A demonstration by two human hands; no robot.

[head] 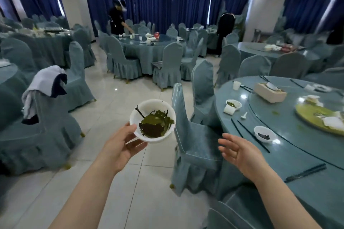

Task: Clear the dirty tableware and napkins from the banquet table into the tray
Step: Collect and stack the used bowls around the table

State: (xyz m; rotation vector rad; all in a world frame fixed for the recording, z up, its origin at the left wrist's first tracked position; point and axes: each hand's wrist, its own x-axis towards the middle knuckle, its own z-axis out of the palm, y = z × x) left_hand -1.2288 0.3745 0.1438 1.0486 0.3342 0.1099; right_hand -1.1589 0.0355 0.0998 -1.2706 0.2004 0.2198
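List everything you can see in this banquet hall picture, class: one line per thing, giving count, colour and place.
held bowl: one, white, green-brown leftovers, over the floor
bowls on near table: two, white, dirty, near the edge
cup: one, white, far edge
chopsticks: several dark pairs, around the near table
tissue box: one, beige, on the turntable
platter: one, yellow-green, on the turntable
near table: one, teal, right
chairs: many, teal covers
cloth: one, white and navy, draped over left chair
left hand: holds the bowl
right hand: open, empty
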